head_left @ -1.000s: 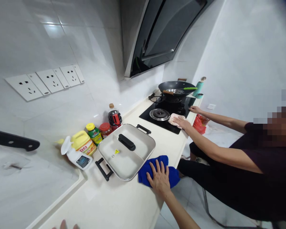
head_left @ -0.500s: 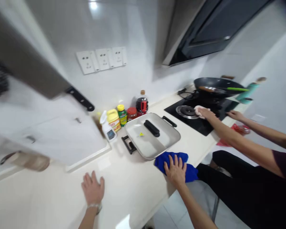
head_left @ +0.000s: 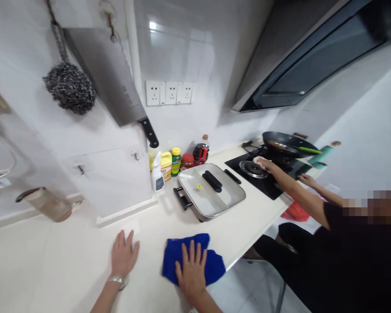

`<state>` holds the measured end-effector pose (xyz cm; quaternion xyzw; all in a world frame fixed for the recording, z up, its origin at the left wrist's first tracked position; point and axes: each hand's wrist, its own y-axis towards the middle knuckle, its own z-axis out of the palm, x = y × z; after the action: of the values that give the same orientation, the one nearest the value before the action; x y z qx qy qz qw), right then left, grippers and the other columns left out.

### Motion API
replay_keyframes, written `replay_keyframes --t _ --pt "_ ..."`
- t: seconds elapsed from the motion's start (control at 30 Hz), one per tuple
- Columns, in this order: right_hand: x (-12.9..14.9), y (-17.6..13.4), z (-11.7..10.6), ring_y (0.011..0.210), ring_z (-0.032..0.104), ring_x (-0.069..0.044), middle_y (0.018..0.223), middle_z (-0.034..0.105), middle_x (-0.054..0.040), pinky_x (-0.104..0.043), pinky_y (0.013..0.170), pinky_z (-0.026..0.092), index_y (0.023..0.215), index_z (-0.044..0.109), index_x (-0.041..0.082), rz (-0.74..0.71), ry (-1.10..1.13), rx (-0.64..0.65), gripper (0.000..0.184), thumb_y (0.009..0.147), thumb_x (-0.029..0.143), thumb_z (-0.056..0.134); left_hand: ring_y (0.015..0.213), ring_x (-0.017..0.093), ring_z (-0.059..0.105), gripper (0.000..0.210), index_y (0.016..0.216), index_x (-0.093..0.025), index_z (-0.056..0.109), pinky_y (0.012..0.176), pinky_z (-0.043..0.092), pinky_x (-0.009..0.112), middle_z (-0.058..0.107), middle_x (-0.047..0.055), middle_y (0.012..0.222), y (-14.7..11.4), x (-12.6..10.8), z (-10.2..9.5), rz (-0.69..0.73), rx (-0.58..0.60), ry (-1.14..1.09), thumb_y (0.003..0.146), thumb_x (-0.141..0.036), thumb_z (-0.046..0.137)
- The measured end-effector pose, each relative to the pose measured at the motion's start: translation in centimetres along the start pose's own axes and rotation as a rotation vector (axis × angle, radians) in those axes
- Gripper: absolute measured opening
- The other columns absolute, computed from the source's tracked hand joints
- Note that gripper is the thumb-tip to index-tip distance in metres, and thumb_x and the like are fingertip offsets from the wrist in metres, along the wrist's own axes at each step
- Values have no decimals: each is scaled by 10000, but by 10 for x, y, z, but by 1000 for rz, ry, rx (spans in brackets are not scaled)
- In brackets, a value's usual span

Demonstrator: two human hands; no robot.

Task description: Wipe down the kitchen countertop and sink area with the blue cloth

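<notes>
My left hand point(head_left: 124, 254) lies on the pale countertop point(head_left: 143, 278) with its fingers spread and holds nothing; a bracelet circles its wrist. With fingers stretched apart, my right hand point(head_left: 193, 269) presses flat on a blue cloth point(head_left: 172, 258), which is spread out near the counter's front edge. Behind the cloth stands a rectangular electric pan point(head_left: 208, 214) with black side handles. Its glass lid point(head_left: 195, 195) is on, with a long black knob on top.
A spray bottle point(head_left: 157, 176), a yellow jug point(head_left: 166, 163) and several jars line the wall. A cleaver point(head_left: 107, 74) and a steel scourer point(head_left: 70, 87) hang at left. On the right, a co-worker's hand point(head_left: 263, 164) wipes the black cooktop point(head_left: 265, 187), where a wok point(head_left: 288, 141) sits.
My right hand has slid the blue cloth left and nearer, away from the pan. My left hand stays flat on the counter. The camera view has shifted, and the co-worker's cloth has moved over the burner.
</notes>
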<state>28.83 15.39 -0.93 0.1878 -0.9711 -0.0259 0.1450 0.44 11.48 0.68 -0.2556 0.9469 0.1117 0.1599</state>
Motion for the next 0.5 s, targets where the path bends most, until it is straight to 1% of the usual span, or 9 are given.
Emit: replay_keyframes --t 0.07,0.13,0.2,0.23,0.3,0.33,0.4,0.43,0.5 --pt "21 0 -4 1495 123 -454 1637 198 -131 -749 1158 11 1548 295 249 -104 22 82 719 933 598 422 1464 330 319 637 1396 -91 525 1217 254 483 400 211 1548 5 14 -5 18 -1 8 934 -470 303" --pt "33 0 -12 1500 99 -443 1650 128 -114 -739 1170 25 1562 238 267 -175 44 145 727 944 623 379 1469 344 307 665 1397 -57 509 1221 244 507 407 225 1539 9 21 -7 -34 -14 16 929 -470 281" --pt "37 1 -22 1501 73 -443 1654 77 -110 -732 1177 56 1565 221 278 -197 91 185 735 945 652 345 1476 372 286 682 1386 -5 497 1225 220 552 417 256 1523 13 14 -9 -80 -10 -5 919 -448 272" --pt "37 2 -27 1499 61 -448 1654 61 -110 -732 1177 69 1565 224 281 -200 122 196 739 943 662 341 1474 375 290 682 1375 20 496 1227 215 563 429 270 1508 15 3 -12 -75 -1 -36 914 -431 275" --pt "36 5 -35 1495 38 -457 1653 39 -118 -734 1177 79 1565 230 280 -206 176 203 753 934 670 361 1445 350 358 657 1354 40 502 1228 249 541 483 277 1464 18 -35 -25 9 41 -147 905 -397 303" --pt "35 7 -38 1495 31 -459 1653 34 -124 -734 1177 78 1565 230 275 -212 192 202 759 931 664 380 1414 337 410 634 1349 11 516 1207 305 530 502 262 1453 19 -63 -37 25 34 -217 909 -405 327" --pt "34 11 -41 1496 28 -459 1654 47 -134 -731 1180 68 1565 236 257 -224 202 202 764 929 642 411 1234 267 598 554 1373 -102 517 1069 494 468 614 192 1355 19 -129 -70 131 126 -408 945 -416 361" --pt "34 12 -41 1497 33 -458 1654 66 -138 -727 1183 61 1564 244 248 -222 200 199 760 931 632 417 1135 223 656 530 1421 -150 469 976 557 411 667 154 1283 20 -163 -90 236 178 -522 968 -407 370" --pt "34 14 -39 1500 62 -450 1651 123 -141 -716 1190 49 1562 253 235 -218 193 194 753 936 624 408 1081 175 674 478 1448 -207 442 884 590 333 700 107 1223 21 -223 -132 529 172 -625 990 -335 388"
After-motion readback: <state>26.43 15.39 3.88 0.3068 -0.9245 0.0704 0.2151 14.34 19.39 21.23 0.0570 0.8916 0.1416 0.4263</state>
